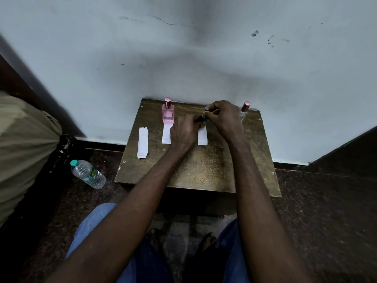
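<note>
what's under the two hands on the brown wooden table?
The left white paper strip and right white paper strip, each partly covered by the left hand and right hand. The small dark item they hold is mostly hidden.

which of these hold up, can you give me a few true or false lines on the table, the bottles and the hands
1. The pink perfume bottle stands upright on the wooden table. True.
2. The water bottle stands on the table. False: it is on the floor, left of the table.
3. The left hand and right hand meet on a small dark item. True.
4. The stack of paper strips lies right of both hands. False: it lies at the table's left side.
5. The clear bottle behind the right hand has no cap. False: it has a pink cap.
</note>
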